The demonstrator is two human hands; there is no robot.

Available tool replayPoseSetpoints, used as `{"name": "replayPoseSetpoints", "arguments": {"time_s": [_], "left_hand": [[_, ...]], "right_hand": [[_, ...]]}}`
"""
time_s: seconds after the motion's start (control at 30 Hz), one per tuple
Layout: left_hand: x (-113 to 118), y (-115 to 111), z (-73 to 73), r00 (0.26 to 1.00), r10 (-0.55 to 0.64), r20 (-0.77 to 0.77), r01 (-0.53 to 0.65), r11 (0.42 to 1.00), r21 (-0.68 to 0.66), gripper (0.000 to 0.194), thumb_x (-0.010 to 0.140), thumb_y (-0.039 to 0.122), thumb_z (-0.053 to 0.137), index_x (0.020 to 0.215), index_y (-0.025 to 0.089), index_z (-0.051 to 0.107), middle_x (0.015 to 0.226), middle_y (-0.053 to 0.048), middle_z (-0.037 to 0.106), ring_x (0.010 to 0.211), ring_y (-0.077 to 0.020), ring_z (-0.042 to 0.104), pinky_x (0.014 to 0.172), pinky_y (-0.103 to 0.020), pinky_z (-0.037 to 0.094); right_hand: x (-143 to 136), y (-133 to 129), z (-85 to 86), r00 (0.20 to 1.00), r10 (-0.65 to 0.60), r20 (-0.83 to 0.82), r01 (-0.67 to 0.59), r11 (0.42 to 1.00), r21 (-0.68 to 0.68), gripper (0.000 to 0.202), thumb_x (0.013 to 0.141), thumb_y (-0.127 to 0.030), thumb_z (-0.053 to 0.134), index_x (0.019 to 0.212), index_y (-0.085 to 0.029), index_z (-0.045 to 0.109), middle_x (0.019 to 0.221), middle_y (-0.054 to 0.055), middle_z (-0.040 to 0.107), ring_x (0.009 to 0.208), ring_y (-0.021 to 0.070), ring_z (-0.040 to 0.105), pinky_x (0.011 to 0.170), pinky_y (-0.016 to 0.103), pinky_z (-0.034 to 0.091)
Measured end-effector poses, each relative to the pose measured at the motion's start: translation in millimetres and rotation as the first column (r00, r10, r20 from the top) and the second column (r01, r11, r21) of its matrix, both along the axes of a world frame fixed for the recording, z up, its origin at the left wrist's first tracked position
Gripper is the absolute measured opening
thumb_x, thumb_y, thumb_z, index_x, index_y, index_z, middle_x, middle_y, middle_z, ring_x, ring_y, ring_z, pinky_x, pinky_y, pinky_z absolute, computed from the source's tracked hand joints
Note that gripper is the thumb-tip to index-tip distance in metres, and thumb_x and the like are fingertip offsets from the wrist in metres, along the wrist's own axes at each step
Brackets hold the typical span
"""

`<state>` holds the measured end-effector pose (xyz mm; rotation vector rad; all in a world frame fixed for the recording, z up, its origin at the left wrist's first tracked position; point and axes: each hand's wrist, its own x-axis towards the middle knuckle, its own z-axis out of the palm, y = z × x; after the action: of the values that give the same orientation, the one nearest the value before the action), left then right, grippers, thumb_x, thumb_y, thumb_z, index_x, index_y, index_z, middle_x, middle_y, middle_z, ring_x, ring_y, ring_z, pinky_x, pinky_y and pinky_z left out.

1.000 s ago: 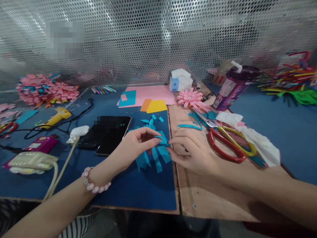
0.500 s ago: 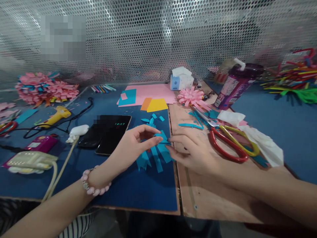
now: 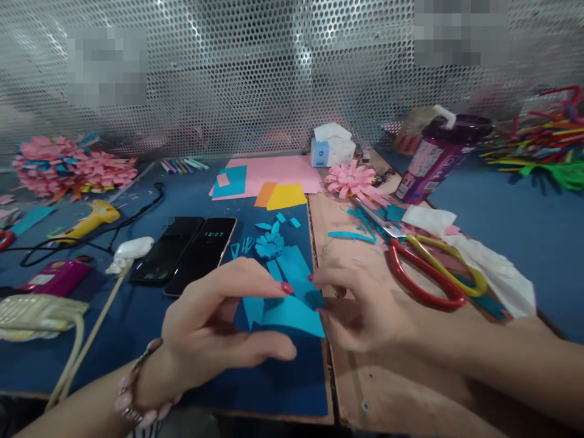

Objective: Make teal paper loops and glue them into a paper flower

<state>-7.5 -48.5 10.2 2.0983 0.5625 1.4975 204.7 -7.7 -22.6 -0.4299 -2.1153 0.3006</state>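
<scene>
My left hand (image 3: 223, 322) is open, with a wide gap between thumb and forefinger. Its forefinger reaches over a blue paper strip (image 3: 287, 315). At the right end of the blue paper is my right hand (image 3: 365, 301), thumb and forefinger apart and curved, the fingertips at the paper's edge. Whether they touch it is hard to see. Behind the strip lie more blue paper pieces (image 3: 292, 267) and a fringed blue paper flower (image 3: 269, 243).
Two phones (image 3: 203, 255) lie left, beyond them a yellow glue gun (image 3: 91, 222) and cables. Scissors (image 3: 426, 274) rest on the bare wood right, near a pink paper flower (image 3: 349, 179) and purple bottle (image 3: 429, 158). Coloured paper (image 3: 287, 196) and a tissue box (image 3: 333, 146) stand behind.
My left thumb and forefinger have spread from a near pinch, and that hand is lower and nearer. The blue strip has swung toward me. The view has shifted slightly.
</scene>
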Motion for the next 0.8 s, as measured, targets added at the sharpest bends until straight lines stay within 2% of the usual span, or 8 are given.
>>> {"name": "replayPoseSetpoints", "arguments": {"time_s": [0.1, 0.17, 0.3, 0.4, 0.5, 0.67, 0.8], "left_hand": [[-1, 0, -0.3, 0.998, -0.055, 0.03, 0.056, 0.998, -0.023, 0.039, 0.075, 0.015, 0.074, 0.111, 0.007, 0.061, 0.091, -0.009, 0.066, 0.079, -0.0195, 0.062, 0.064, -0.034, 0.053], [-1, -2, 0.0, 0.998, -0.057, 0.03, 0.058, 0.998, -0.03, 0.039, 0.076, 0.015, 0.073, 0.111, 0.007, 0.06, 0.092, -0.01, 0.066, 0.079, -0.0202, 0.062, 0.063, -0.035, 0.052], [2, -6, 3.2, 1.0, -0.01, 0.02, 0.011, 0.999, -0.05, 0.037, 0.076, 0.019, 0.073, 0.111, 0.012, 0.061, 0.088, -0.007, 0.065, 0.075, -0.0194, 0.062, 0.062, -0.035, 0.052], [6, -7, 6.5, 0.999, 0.033, 0.007, -0.033, 0.995, -0.098, 0.037, 0.075, 0.021, 0.075, 0.109, 0.017, 0.062, 0.082, -0.005, 0.065, 0.072, -0.0187, 0.062, 0.062, -0.035, 0.052], [7, -8, 8.9, 0.998, 0.056, 0.008, -0.055, 0.993, -0.108, 0.036, 0.074, 0.023, 0.075, 0.108, 0.018, 0.063, 0.08, -0.005, 0.065, 0.073, -0.0198, 0.062, 0.061, -0.035, 0.052], [5, -8, 10.9, 0.995, 0.096, -0.038, -0.101, 0.984, -0.144, 0.033, 0.075, 0.022, 0.074, 0.105, 0.018, 0.063, 0.08, -0.006, 0.065, 0.075, -0.0206, 0.062, 0.065, -0.036, 0.054], [5, -8, 9.2, 0.995, 0.103, 0.007, -0.101, 0.987, -0.128, 0.033, 0.075, 0.024, 0.074, 0.106, 0.019, 0.064, 0.079, -0.005, 0.065, 0.075, -0.0199, 0.061, 0.062, -0.034, 0.054]], "right_hand": [[-1, 0, -1.1, 0.998, 0.056, -0.035, -0.055, 0.998, 0.041, 0.024, 0.077, -0.015, 0.054, 0.1, -0.019, 0.048, 0.072, 0.001, 0.061, 0.061, 0.0129, 0.057, 0.049, 0.025, 0.045], [-1, -1, -3.9, 0.99, 0.122, -0.072, -0.115, 0.99, 0.086, 0.02, 0.08, -0.018, 0.055, 0.098, -0.019, 0.048, 0.069, 0.0, 0.061, 0.06, 0.0128, 0.056, 0.049, 0.025, 0.045], [0, -5, -10.7, 0.983, 0.179, -0.039, -0.177, 0.983, 0.056, 0.007, 0.084, -0.027, 0.053, 0.083, -0.02, 0.051, 0.064, -0.001, 0.061, 0.055, 0.0115, 0.053, 0.051, 0.027, 0.043], [2, -5, -10.8, 0.981, 0.195, 0.015, -0.195, 0.98, 0.031, 0.012, 0.086, -0.023, 0.049, 0.074, -0.021, 0.049, 0.063, 0.0, 0.062, 0.057, 0.0111, 0.054, 0.054, 0.027, 0.043], [3, -3, -6.6, 0.977, 0.208, 0.044, -0.21, 0.977, 0.042, 0.013, 0.087, -0.021, 0.047, 0.074, -0.021, 0.049, 0.06, -0.001, 0.058, 0.055, 0.0107, 0.052, 0.051, 0.025, 0.041], [3, -2, 0.3, 0.986, 0.148, 0.076, -0.157, 0.98, 0.125, 0.007, 0.09, -0.019, 0.042, 0.085, -0.019, 0.048, 0.06, -0.001, 0.057, 0.054, 0.0109, 0.05, 0.047, 0.024, 0.037], [3, -2, 3.5, 0.987, 0.115, 0.112, -0.133, 0.976, 0.174, 0.006, 0.092, -0.019, 0.041, 0.09, -0.019, 0.047, 0.06, -0.002, 0.057, 0.052, 0.0102, 0.05, 0.047, 0.024, 0.036]]}}
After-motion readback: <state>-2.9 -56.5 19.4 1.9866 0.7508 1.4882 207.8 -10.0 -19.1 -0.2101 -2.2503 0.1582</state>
